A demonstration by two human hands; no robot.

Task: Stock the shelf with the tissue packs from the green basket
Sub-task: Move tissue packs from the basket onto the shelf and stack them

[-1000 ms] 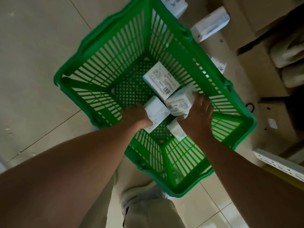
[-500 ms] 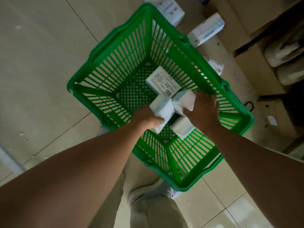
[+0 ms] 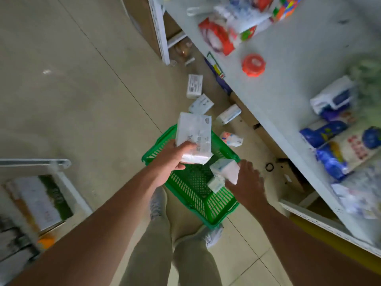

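Note:
The green basket [image 3: 214, 211] stands on the floor between my feet and the shelf. My left hand [image 3: 172, 159] is shut on white tissue packs [image 3: 194, 137], held above the basket's far rim. My right hand [image 3: 247, 182] grips two smaller white tissue packs [image 3: 225, 171], one above the other, over the basket's right side. The grey shelf [image 3: 288, 83] runs along the right. The inside of the basket is mostly hidden behind the packs and hands.
Several loose tissue packs [image 3: 194, 86] lie on the floor by the shelf's base. The shelf carries an orange lid [image 3: 253, 65], red-and-white packages [image 3: 218, 36] and blue-and-white packs [image 3: 332, 100]. A second shelf unit [image 3: 35, 195] stands at the left. My feet are just below the basket.
Both hands have lifted out of the basket with tissue packs in them. The view has swung up, so the shelf and floor packs now show.

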